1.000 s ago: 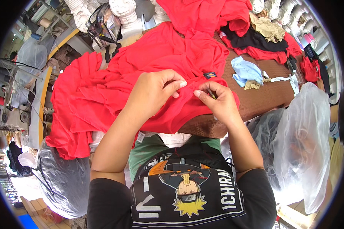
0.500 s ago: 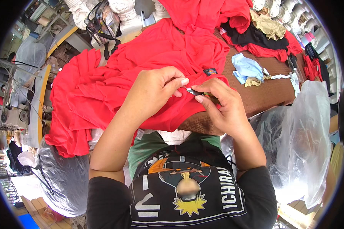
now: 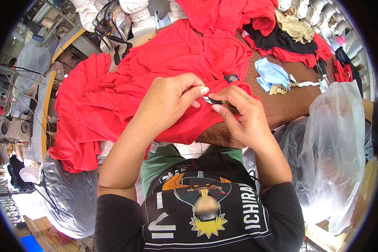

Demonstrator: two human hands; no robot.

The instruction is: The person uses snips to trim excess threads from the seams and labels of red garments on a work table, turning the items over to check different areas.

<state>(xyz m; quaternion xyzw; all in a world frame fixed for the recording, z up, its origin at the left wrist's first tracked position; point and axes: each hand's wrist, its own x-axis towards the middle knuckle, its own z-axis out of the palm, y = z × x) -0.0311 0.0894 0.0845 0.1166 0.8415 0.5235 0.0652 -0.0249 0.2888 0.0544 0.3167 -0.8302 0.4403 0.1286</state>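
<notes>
By the table's (image 3: 298,100) near edge, right hand (image 3: 247,112) clamps snips (image 3: 214,101), pointing left. Left hand (image 3: 175,95), fingertips together, meets their tip.

Matt-cloth red garment (image 3: 168,54), shiny metal blade (image 3: 208,99), glossy plastic bag (image 3: 71,206)
</notes>
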